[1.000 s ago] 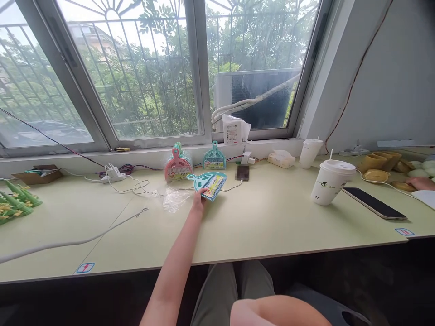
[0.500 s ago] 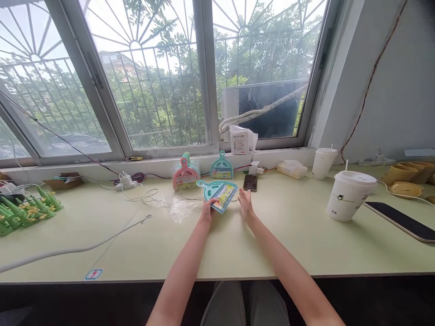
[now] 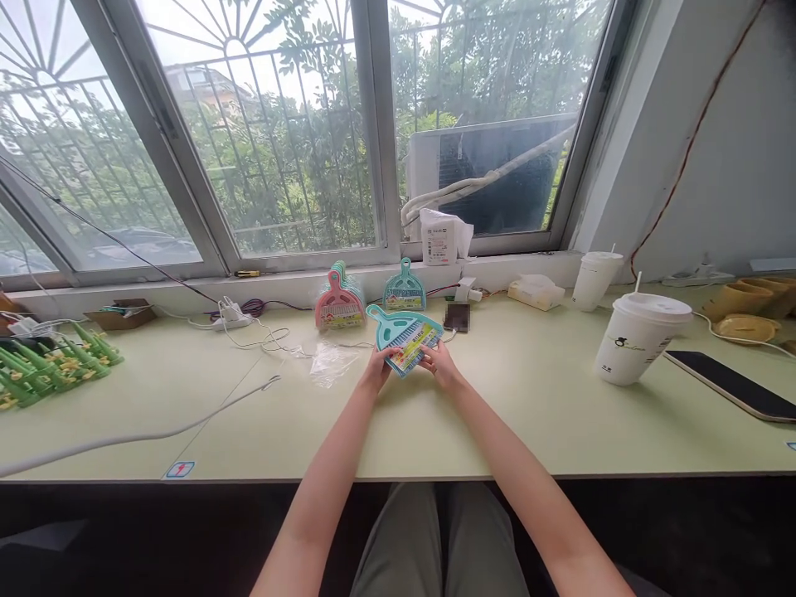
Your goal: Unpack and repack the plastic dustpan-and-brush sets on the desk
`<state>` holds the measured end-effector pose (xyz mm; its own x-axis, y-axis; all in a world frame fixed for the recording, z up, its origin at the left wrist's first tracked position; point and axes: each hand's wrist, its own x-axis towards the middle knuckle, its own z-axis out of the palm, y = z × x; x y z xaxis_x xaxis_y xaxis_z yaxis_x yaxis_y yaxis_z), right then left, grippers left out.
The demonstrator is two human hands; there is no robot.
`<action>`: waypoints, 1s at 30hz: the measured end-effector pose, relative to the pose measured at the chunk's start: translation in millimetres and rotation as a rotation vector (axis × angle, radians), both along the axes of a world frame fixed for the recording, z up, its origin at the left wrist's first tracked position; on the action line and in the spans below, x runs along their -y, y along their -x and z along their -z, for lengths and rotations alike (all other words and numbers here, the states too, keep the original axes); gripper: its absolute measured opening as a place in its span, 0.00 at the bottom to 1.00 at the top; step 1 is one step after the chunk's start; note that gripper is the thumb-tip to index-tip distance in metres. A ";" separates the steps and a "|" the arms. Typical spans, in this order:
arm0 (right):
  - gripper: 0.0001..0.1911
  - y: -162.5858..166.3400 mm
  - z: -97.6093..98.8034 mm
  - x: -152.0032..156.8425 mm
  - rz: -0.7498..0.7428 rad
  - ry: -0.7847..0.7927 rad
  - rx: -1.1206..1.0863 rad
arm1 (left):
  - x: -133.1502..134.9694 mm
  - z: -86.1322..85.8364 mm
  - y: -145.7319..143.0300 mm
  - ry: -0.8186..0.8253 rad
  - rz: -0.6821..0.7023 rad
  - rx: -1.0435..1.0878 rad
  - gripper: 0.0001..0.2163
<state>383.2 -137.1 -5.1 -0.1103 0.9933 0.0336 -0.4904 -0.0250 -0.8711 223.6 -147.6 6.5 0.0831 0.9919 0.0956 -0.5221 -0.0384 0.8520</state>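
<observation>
Between my hands, above the table, is a small teal dustpan (image 3: 398, 326) with a blue-bristled brush and a yellow label on it. My left hand (image 3: 379, 365) grips its lower left corner, thumb on the front. On the lower right side, my right hand (image 3: 440, 362) holds it too, with the fingers partly behind. Its handle points up and to the left. Behind it, a pink dustpan (image 3: 339, 308) fronts a row of similar sets by the window wall. Another teal dustpan (image 3: 405, 290) leans upright just to the right of that row.
Crumpled clear plastic (image 3: 331, 363) lies left of my hands. A dark phone (image 3: 458, 318) is behind them. White cups (image 3: 642, 340) and a black tablet-like device (image 3: 734, 385) are on the right. Green spiky pieces (image 3: 55, 365) and a grey cable (image 3: 155, 435) occupy the left.
My right hand has moved left and closed on the dustpan's right side, where it was apart before. The dustpan has turned slightly more upright. The whole view has tilted down a little.
</observation>
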 end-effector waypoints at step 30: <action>0.16 -30.3 1.6 -15.0 0.207 -0.013 -0.056 | -24.8 4.7 48.9 -0.108 -0.809 -0.641 0.16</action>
<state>413.5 -122.0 -6.7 0.0988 0.9940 0.0472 -0.5313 0.0928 -0.8421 174.7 -122.8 1.8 -0.5371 0.7628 0.3600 0.2437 -0.2683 0.9320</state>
